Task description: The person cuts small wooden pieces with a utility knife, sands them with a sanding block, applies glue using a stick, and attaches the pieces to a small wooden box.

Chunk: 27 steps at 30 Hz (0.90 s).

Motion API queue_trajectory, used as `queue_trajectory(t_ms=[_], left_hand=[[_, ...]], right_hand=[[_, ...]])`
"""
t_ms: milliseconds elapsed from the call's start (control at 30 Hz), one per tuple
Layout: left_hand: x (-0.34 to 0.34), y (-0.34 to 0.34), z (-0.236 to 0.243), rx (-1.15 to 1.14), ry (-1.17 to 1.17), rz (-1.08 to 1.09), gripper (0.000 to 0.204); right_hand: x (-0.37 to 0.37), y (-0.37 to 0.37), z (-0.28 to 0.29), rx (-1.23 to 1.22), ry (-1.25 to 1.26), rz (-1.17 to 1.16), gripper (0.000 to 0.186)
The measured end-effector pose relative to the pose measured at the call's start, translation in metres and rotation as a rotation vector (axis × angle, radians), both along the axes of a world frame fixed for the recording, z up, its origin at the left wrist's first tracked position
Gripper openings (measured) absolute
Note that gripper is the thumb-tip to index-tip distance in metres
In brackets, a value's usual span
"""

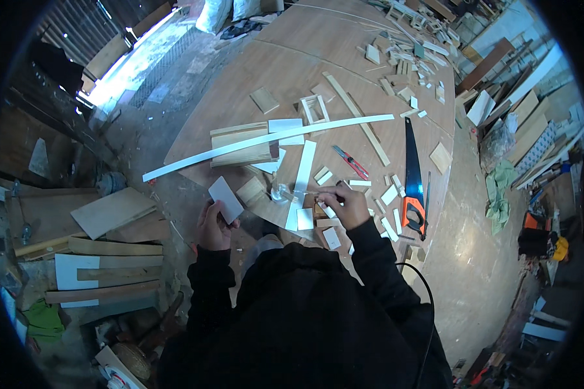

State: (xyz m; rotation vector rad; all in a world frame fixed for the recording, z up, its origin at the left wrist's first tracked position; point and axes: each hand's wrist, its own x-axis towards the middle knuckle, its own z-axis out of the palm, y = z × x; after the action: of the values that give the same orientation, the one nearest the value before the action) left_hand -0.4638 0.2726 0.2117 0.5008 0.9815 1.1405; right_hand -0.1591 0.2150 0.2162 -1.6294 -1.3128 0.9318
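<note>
My left hand (215, 228) grips a small white rectangular board (226, 200), held up just off the table's near left edge. My right hand (346, 203) is closed in a pinch on a thin stick (310, 192); its tip points left toward a small clear container (281, 193). What the container holds is too small to make out. Between the hands a long white strip (303, 170) lies lengthwise, with a white square piece (304, 219) by its near end. Small wood blocks (331, 223) sit just below my right hand.
A long white strip (266, 138) crosses stacked boards (240, 144). A red utility knife (351, 163) lies beyond my right hand. To the right rests an orange-handled handsaw (412, 175). Several wood offcuts cover the table (285, 71); more boards (113, 217) lie at left.
</note>
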Motion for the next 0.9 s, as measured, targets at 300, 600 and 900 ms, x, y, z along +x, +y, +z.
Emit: queue_trajectory(t_ms=[300, 600, 900], left_hand=[[-0.082, 0.046, -0.042, -0.063, 0.033, 0.055, 0.021], [-0.098, 0.094, -0.068, -0.118, 0.081, 0.078, 0.019], [-0.072, 0.123, -0.066, -0.12, 0.104, -0.004, 0.021]], right_hand=[[-0.025, 0.092, -0.084, -0.182, -0.367, 0.27, 0.02], [-0.039, 0.114, -0.107, -0.261, -0.568, 0.355, 0.022], [-0.039, 0.119, -0.141, -0.276, -0.647, 0.42, 0.02]])
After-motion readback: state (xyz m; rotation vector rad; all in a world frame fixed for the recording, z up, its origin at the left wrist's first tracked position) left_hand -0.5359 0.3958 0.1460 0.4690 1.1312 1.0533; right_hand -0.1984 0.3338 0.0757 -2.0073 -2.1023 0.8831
